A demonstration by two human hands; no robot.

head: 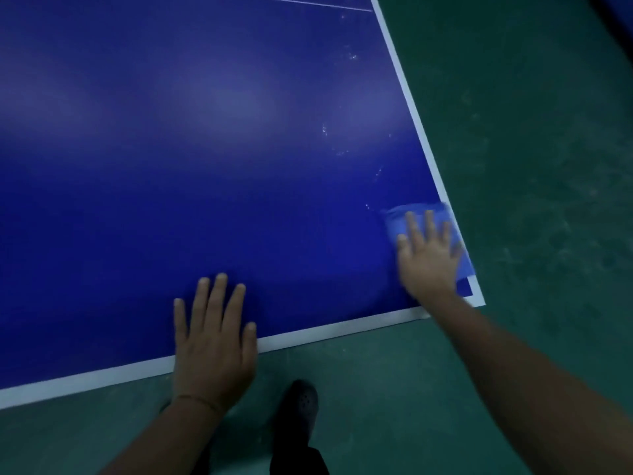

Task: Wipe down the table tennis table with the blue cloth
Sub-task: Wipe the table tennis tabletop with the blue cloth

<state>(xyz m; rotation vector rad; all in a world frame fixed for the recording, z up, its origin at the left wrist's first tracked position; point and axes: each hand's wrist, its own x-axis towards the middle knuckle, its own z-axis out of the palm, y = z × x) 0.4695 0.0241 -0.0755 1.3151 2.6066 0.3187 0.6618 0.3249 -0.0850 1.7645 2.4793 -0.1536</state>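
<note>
Right hand (428, 258) flat, fingers spread, pressing the folded light-blue cloth (399, 219) at the dark-blue table tennis table's (205, 149) near right corner, seemingly mid-swipe, blurred. Left hand (214, 341) flat, fingers straight, on the near white edge.

Left hand (214, 341) low centre of frame, palm down, fingers straight and slightly spread, pointing up-frame; thin band at the wrist, forearm running down to the lower left edge. Right hand (428, 258) at right of frame, blurred, also flat with fingers straight and spread; bare forearm stretching diagonally down to the lower right corner. Both arms extended forward.
</note>
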